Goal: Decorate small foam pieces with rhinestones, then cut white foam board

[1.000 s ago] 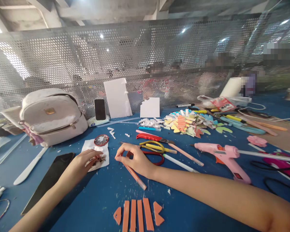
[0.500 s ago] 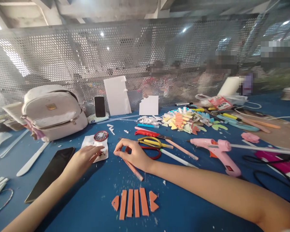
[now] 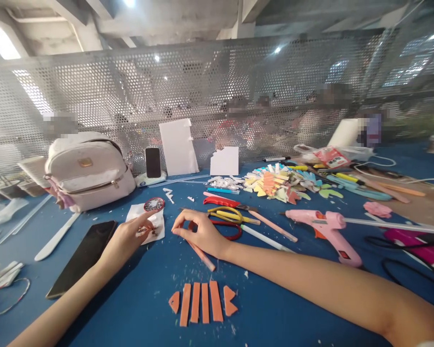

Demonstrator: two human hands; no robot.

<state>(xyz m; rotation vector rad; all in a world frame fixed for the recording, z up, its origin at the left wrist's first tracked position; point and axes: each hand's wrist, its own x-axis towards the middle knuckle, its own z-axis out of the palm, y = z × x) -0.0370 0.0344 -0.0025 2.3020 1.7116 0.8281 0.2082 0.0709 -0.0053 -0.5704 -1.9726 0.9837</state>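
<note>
Small dark bits (image 3: 143,232) are gathered on white paper (image 3: 133,210), apparently so that they are kept off the surface (image 3: 148,308). The left hand (image 3: 128,236) is lowered over them, fingers bent; whether any is gripped cannot be told. The right hand (image 3: 204,237) is poised over a pink pen (image 3: 204,259), thumb and forefinger pressed together, with nothing visible between them. Coral pieces (image 3: 205,303) are laid toward the surface's near edge, seemingly spaced for a fish-like order.
</note>
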